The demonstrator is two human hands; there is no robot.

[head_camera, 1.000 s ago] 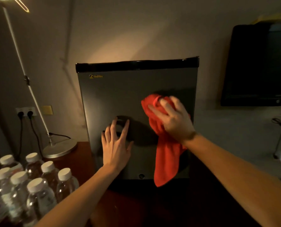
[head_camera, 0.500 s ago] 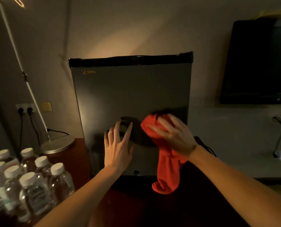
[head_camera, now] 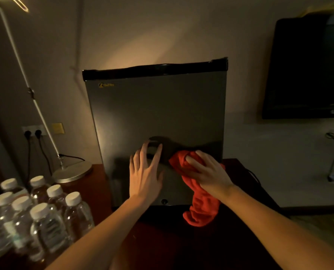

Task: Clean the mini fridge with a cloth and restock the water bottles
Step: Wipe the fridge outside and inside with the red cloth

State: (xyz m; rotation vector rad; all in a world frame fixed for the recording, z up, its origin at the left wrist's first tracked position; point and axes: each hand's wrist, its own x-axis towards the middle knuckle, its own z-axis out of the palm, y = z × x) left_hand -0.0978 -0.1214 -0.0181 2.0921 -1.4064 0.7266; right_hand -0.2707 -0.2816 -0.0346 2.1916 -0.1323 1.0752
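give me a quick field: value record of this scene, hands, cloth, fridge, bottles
left hand: open, fingers spread, flat against the fridge door
right hand: presses the red cloth to the door's lower right, cloth end hanging down
mini fridge: door closed, stands on a dark wooden desk
water bottles: white-capped, clustered on the desk left of the fridge
lamp base: behind the bottles, left of the fridge
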